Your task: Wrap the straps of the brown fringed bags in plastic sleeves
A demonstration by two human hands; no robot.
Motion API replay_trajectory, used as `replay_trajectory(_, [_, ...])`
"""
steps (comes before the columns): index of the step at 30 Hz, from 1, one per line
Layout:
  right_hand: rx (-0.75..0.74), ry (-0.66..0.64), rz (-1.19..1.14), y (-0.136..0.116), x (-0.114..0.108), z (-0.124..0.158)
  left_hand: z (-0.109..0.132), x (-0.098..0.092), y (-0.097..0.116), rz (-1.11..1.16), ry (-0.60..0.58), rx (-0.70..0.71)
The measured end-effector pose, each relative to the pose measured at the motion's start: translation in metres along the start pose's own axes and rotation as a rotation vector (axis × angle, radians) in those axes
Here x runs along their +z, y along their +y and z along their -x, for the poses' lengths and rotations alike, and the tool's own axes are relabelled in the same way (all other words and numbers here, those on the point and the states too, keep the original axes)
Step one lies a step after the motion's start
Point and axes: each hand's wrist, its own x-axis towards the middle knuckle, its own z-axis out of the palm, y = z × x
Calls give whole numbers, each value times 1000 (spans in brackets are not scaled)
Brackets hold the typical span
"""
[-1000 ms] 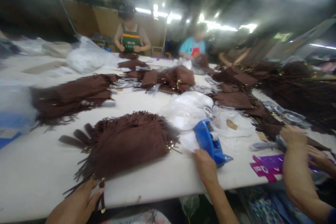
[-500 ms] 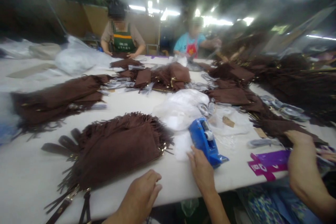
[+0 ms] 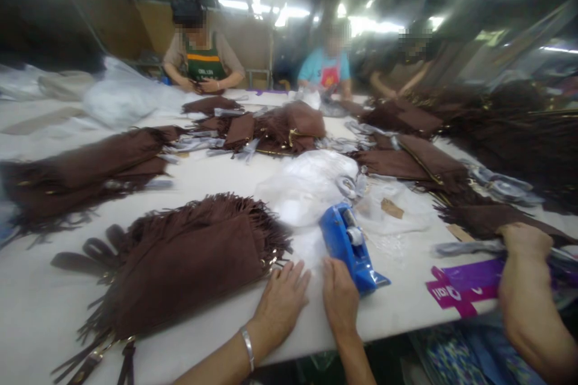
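Hands open on the bench (image 3: 226, 174), between a fringed bag (image 3: 189, 264) and a tape dispenser (image 3: 350, 243).
Our left hand (image 3: 282, 301) lies flat, its grip spread wide and holding nothing, fingertips just beside the bag's near corner. We judge the fringed bag soft, floppy and light, best taken by its body rather than its fringe or straps. Our right hand (image 3: 339, 298) is open too, with its fingertips touching the tape dispenser, which looks rigid and graspable by its sides.
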Motion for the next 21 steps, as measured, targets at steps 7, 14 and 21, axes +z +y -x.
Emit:
replay_trajectory(7, [483, -195, -728, -20, -29, 5, -28, -21, -12, 421, 66, -93])
replay_trajectory(14, [562, -471, -1063, -51, -37, 25, -2, -79, -20, 1182, 28, -286])
replay_trajectory(21, [538, -558, -1061, -82, -15, 58, 48, -80, -37, 1252, 12, -536])
